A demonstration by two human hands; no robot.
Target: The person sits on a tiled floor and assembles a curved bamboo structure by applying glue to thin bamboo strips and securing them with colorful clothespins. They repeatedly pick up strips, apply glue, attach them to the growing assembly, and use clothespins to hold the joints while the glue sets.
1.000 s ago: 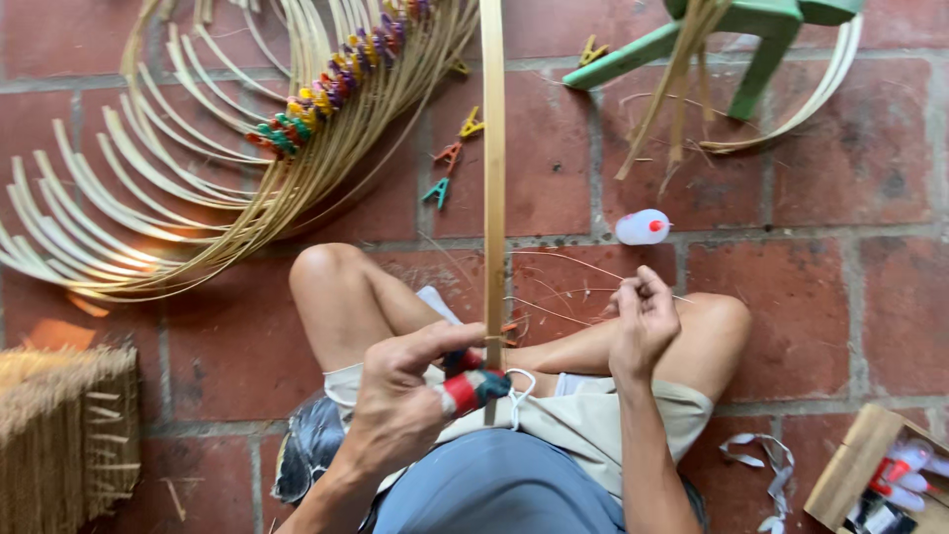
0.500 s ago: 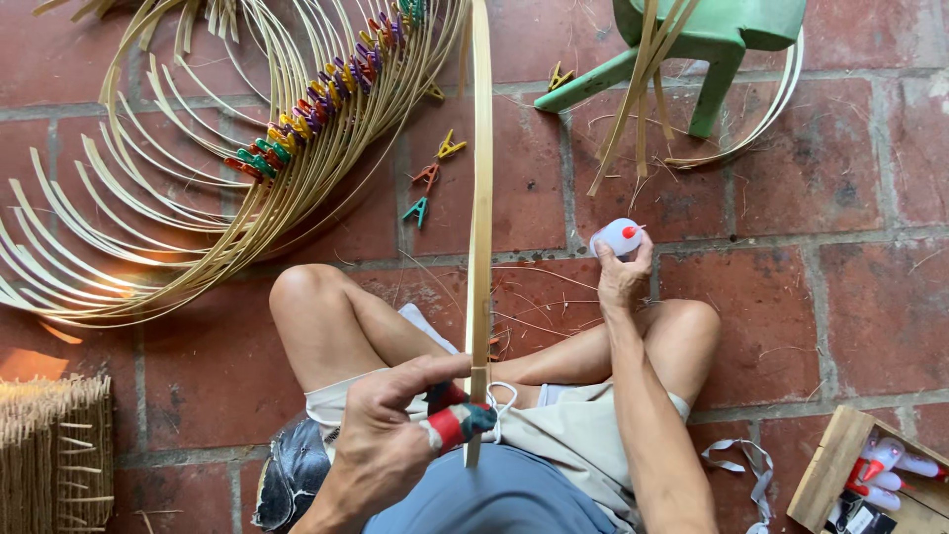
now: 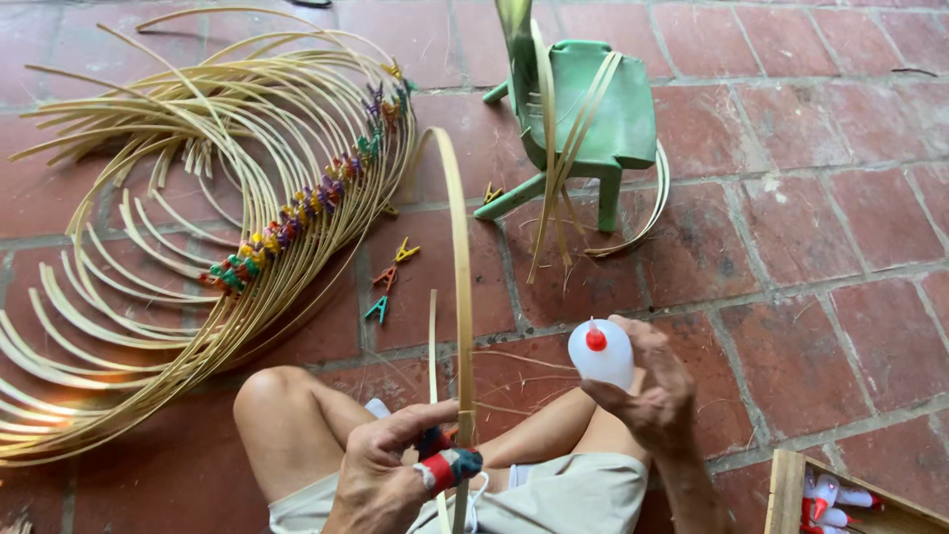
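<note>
1. Two hands busy, each closed on its own thing: left hand (image 3: pixel 390 475), thumb wrapped in red and white tape, pinched round a bent bamboo strip (image 3: pixel 460 297) just above the lap; right hand (image 3: pixel 647 391) clasped round a small white glue bottle (image 3: pixel 601 354) with a red tip, held up over the right knee.
2. Just changed: bottle picked up. A second ago lying on the bricks beyond the knees, half a second ago with the right hand stretched out onto it, now lifted and brought back near the body. Judged from this, gluing close at hand, with the nozzle not yet touching the strip.
3. Also different: strip earlier seen as a near-straight upright line, now an arc curving up and leftward from the grip; left-hand hold much the same.
4. Further out: loose coloured clips (image 3: pixel 390 279) on the brick floor (image 3: pixel 811 227) between knees and pile; big fan of curved bamboo strips (image 3: pixel 148 297) to the left, clipped along one line; green plastic chair (image 3: pixel 593 109) beyond, draped with strips; wooden box (image 3: pixel 791 485) with more bottles at lower right.
</note>
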